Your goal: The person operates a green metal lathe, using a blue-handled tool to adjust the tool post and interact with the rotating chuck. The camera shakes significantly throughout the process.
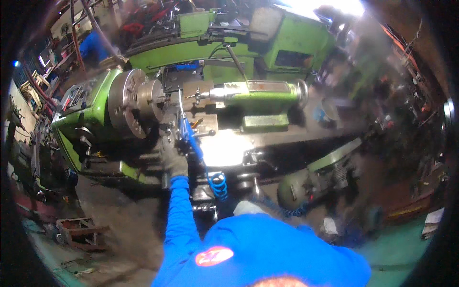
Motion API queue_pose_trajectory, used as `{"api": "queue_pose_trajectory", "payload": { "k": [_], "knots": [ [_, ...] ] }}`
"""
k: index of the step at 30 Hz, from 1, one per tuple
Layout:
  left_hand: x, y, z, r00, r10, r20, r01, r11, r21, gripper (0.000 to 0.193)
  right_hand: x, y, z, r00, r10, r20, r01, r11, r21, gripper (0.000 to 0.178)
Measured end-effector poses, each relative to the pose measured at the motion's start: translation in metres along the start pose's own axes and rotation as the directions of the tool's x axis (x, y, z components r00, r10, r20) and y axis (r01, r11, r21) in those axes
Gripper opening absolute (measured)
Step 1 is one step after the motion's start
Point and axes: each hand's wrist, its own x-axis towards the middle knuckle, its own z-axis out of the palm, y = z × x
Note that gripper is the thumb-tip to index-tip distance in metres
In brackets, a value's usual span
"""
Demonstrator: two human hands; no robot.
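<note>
My left hand (175, 160), in a grey glove, reaches to the carriage of a green lathe, beside a blue air blow gun (190, 138). Its fingers blend into the dark parts around them, so their grip is unclear. The gun's thin metal nozzle points toward the chuck (125, 104), and a blue coiled hose (218, 185) hangs from its lower end. A pale grey patch at the front of my blue jacket looks like my gloved right hand (248, 208); its fingers are hidden. Across from the chuck, the tailstock (260, 95) carries a drill bit (192, 96).
A ball-ended lever (206, 133) sticks out from the carriage. The green headstock (83, 117) stands at the left, with tools on top. Behind is another green machine (229, 50). A motor (306, 184) sits at the lower right, and a rusty frame (83, 233) on the floor at left.
</note>
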Motion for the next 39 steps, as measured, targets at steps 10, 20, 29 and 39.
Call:
{"api": "queue_pose_trajectory", "payload": {
  "k": [10,20,29,39],
  "knots": [
    [-0.006,0.027,-0.016,0.981,-0.025,-0.19,0.003,0.993,-0.116,0.067,0.12,-0.023,-0.121,0.949,0.094,-0.302,-0.023,0.973,0.231,0.031],
    [0.007,0.0,0.012,0.784,-0.613,0.097,0.262,0.186,-0.947,0.039,0.369,-0.158,-0.345,0.682,-0.01,-0.731,0.534,0.69,0.489,0.028],
    [-0.005,-0.005,0.011,0.74,-0.645,0.19,0.386,0.175,-0.906,0.044,0.388,-0.299,-0.444,0.691,0.134,-0.711,0.662,0.278,0.696,0.034],
    [-0.022,-0.028,0.022,0.877,-0.469,-0.103,0.255,0.636,-0.729,0.051,0.401,-0.298,-0.44,0.722,0.101,-0.685,0.636,0.292,0.714,0.042]
  ]
}}
